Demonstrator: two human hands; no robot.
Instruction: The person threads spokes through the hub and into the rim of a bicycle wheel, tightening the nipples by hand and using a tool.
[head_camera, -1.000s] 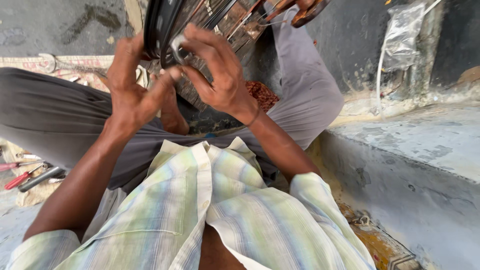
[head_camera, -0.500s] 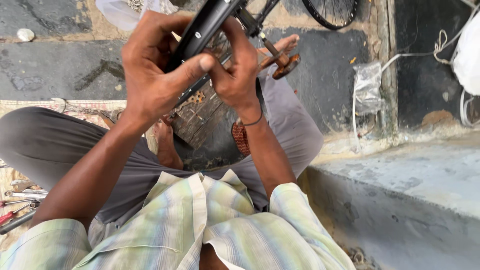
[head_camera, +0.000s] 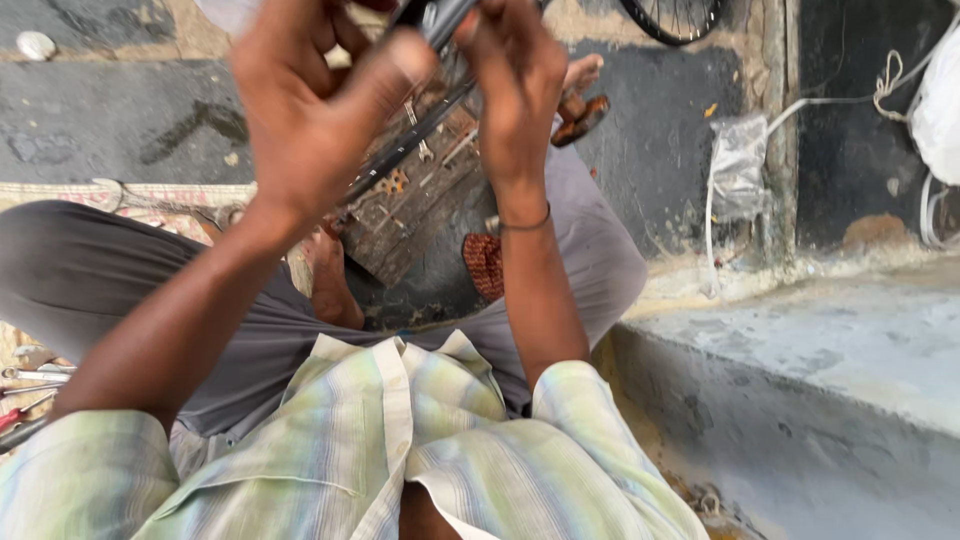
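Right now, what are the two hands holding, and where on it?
Both the left hand and the right hand grip a black bicycle tyre along its upper edge, near the top of the frame.

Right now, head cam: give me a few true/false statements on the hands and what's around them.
1. Both hands, left hand and right hand, grip a black bicycle tyre. True.
2. The right wrist is bare. False: it wears a thin dark band.
3. A wooden box lies below the hands. True.
4. The person wears a plain red shirt. False: it is a pale striped shirt.
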